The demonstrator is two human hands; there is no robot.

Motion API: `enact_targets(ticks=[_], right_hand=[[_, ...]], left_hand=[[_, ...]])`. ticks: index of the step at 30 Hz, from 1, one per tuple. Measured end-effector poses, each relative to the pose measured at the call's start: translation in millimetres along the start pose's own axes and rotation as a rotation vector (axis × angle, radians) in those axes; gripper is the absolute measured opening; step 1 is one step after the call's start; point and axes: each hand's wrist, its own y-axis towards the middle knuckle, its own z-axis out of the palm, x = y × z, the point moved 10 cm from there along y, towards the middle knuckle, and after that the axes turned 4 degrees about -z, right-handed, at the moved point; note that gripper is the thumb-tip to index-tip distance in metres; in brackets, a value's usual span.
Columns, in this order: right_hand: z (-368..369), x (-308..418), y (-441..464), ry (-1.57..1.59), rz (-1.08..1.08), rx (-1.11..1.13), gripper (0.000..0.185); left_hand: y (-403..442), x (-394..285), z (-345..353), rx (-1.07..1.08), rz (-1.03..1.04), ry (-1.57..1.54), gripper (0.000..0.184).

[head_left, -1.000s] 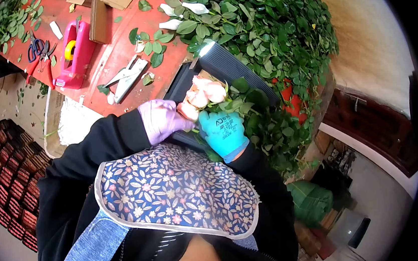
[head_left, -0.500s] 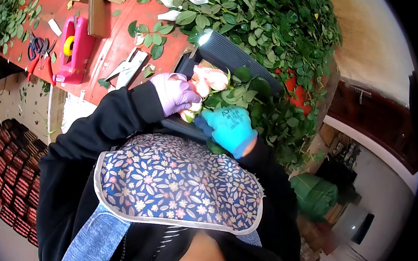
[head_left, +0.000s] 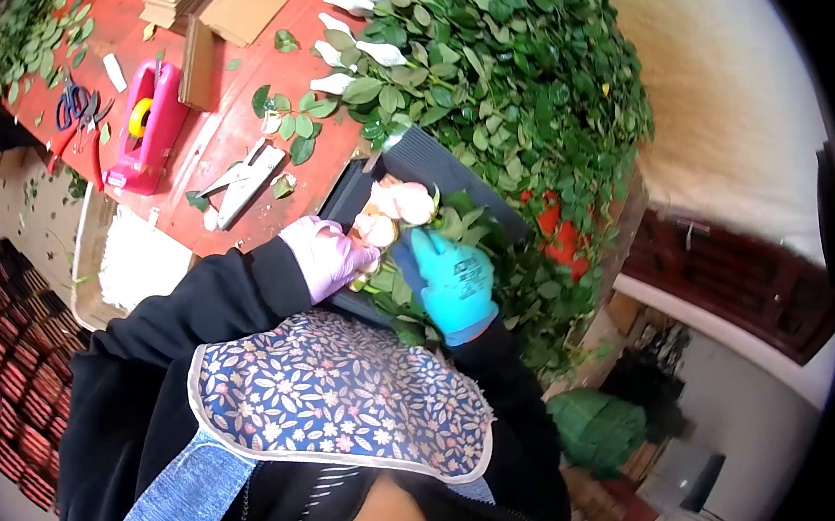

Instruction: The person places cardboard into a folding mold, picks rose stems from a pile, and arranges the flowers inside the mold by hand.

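Observation:
Several pale pink roses [head_left: 394, 205] with green leaves lie in a dark ridged tray [head_left: 465, 181] in front of my body. My left hand [head_left: 329, 257], in a lavender glove, is closed at the left side of the blooms, its fingertips curled against a rose. A blue-gloved hand, my right hand [head_left: 455, 282], is closed around the leafy part just below the blooms. Its fingers partly hide the stems. Leaves show between the two hands and above the right one.
A large pile of leafy stems [head_left: 529, 59] with white-wrapped heads [head_left: 358, 55] lies beyond the tray. On the red table [head_left: 248, 71] are a pink tape dispenser [head_left: 146, 136], a stapler [head_left: 247, 184], scissors [head_left: 71, 103] and cardboard pieces [head_left: 247, 6].
The view has shifted, so the table sits lower and more cardboard shows. My right hand has turned more upright and moved up toward the blooms. My left hand stays at the roses.

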Motion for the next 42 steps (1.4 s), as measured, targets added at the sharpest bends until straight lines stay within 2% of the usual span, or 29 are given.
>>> enact_targets(ticks=[1, 3, 5, 6, 9, 11, 12, 13, 15, 17, 18, 19, 21, 22, 26, 28, 30, 33, 35, 36, 37, 39, 41, 42], right_hand=[[12.4, -1.1, -1.0, -0.041, 0.017, 0.108, 0.036], [24.3, -2.7, -0.1, -0.046, 0.029, 0.189, 0.042], [30.0, -7.7, -1.2, -0.005, 0.059, 0.173, 0.037], [18.4, -4.8, 4.2, 0.078, 0.070, 0.036, 0.022], [17.8, -8.4, 6.9, 0.172, 0.130, -0.012, 0.013], [24.3, -9.2, 5.1, 0.214, 0.117, -0.019, 0.016], [26.6, -9.5, 3.9, 0.255, 0.103, -0.032, 0.019], [27.4, -10.8, 3.3, 0.252, 0.103, -0.036, 0.019], [30.3, -10.3, 3.5, 0.272, 0.074, -0.009, 0.019], [31.4, -10.9, 1.3, 0.280, 0.057, -0.004, 0.020], [32.0, -9.9, -0.7, 0.293, 0.042, 0.006, 0.020], [18.5, -5.9, -1.1, 0.290, 0.047, 0.003, 0.020], [-42.6, 14.0, -5.1, 0.202, -0.054, -0.186, 0.021], [-53.6, 7.8, -8.1, 0.231, 0.057, -0.148, 0.030], [-60.4, -24.9, -11.0, 0.060, 0.208, -0.263, 0.024], [-13.2, -35.2, -2.9, -0.049, 0.142, 0.001, 0.026], [-18.6, -35.3, -7.0, -0.015, 0.121, -0.007, 0.026], [-44.6, -31.1, -8.7, 0.016, 0.044, -0.003, 0.026], [-72.3, -2.8, -11.6, 0.013, -0.293, -0.195, 0.028], [-58.0, -5.0, -14.5, 0.219, -0.333, -0.084, 0.030], [-54.1, -7.2, -19.8, 0.217, -0.324, -0.090, 0.030], [3.5, -22.2, -35.2, 1.001, 0.036, 0.354, 0.034], [25.5, -43.0, -31.5, 1.084, 0.120, 0.305, 0.037], [16.3, -41.2, -26.1, 0.772, 0.038, 0.235, 0.033]], left_hand=[[-0.6, -1.2, 0.4, -0.009, 0.009, -0.036, 0.022], [-0.5, 3.9, 10.3, 0.045, -0.051, -0.037, 0.015], [-1.1, 8.3, 11.8, 0.067, -0.136, -0.125, 0.008], [-1.4, 8.4, 11.5, 0.062, -0.139, -0.132, 0.008], [-1.4, 0.8, 6.1, 0.061, -0.089, -0.106, 0.010], [-0.2, 9.8, -9.2, -0.021, -0.273, -0.335, 0.019], [1.6, 5.4, -8.9, -0.021, -0.270, -0.335, 0.019], [-0.8, 15.0, 2.4, 0.016, -0.439, -0.708, 0.025], [-5.6, 24.5, 18.9, 0.051, -0.599, -1.080, 0.031], [4.3, 5.7, -7.3, -0.100, -0.167, -0.393, 0.039], [6.9, 3.1, -10.7, -0.100, -0.160, -0.391, 0.039], [7.0, 13.0, 1.8, 0.043, -0.341, -0.571, 0.039], [3.1, 19.0, 13.0, 0.194, -0.522, -0.744, 0.038], [-0.5, 21.8, 15.7, 0.219, -0.600, -0.805, 0.038], [-4.1, 22.0, 20.1, 0.223, -0.674, -0.924, 0.035], [-7.3, 27.6, 28.0, 0.263, -0.696, -0.888, 0.033], [-0.1, 4.3, 8.5, 0.022, -0.070, -0.130, 0.033], [-1.7, -0.7, -0.1, -0.012, 0.001, -0.025, 0.033], [-0.1, -4.5, -4.7, -0.044, 0.056, 0.039, 0.033], [0.8, -7.0, -10.1, -0.051, 0.076, 0.041, 0.033], [1.8, -8.8, -14.0, -0.056, 0.096, 0.045, 0.032], [2.7, -6.9, -13.1, -0.058, 0.097, -0.018, 0.032], [4.9, -7.1, -11.2, -0.015, 0.108, 0.000, 0.033], [6.4, -8.3, -13.2, -0.018, 0.112, 0.002, 0.033]])
